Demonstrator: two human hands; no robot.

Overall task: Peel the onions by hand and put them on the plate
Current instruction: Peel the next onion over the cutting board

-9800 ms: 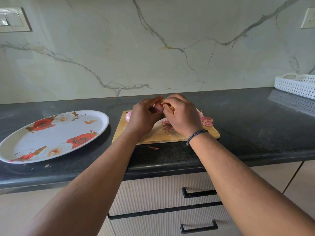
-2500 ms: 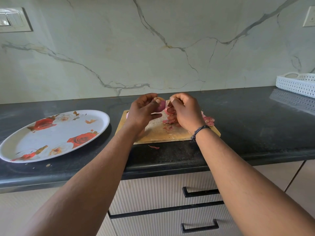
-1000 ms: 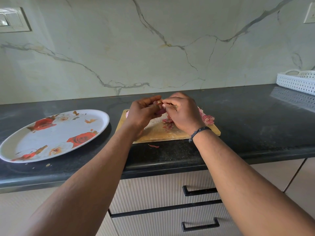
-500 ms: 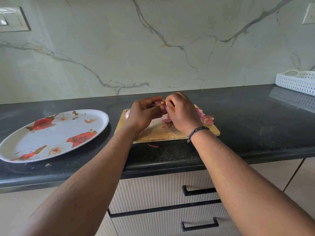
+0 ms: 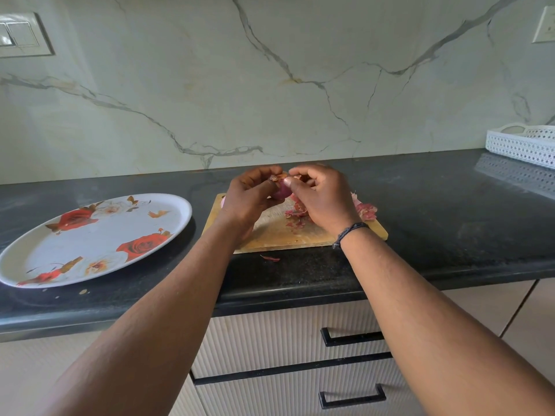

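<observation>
A small purple onion (image 5: 281,191) is held above the wooden cutting board (image 5: 279,232). My left hand (image 5: 247,198) grips it from the left. My right hand (image 5: 322,198) pinches its papery skin at the top with thumb and fingers. Loose pink peels (image 5: 365,211) lie on the board behind and under my right hand. A sliver of another pink onion (image 5: 222,202) shows past my left wrist at the board's left edge. The oval white plate (image 5: 33,256) with red roses lies to the left on the counter, with no onion on it.
The dark stone counter (image 5: 450,211) runs the width of the view, and a peel scrap (image 5: 271,258) lies near its front edge. A white perforated basket (image 5: 524,144) stands at the far right. Drawers with black handles (image 5: 353,337) are below.
Both hands have stayed over the board, working at the onion's top. Since a second ago more of the purple onion shows between the hands.
</observation>
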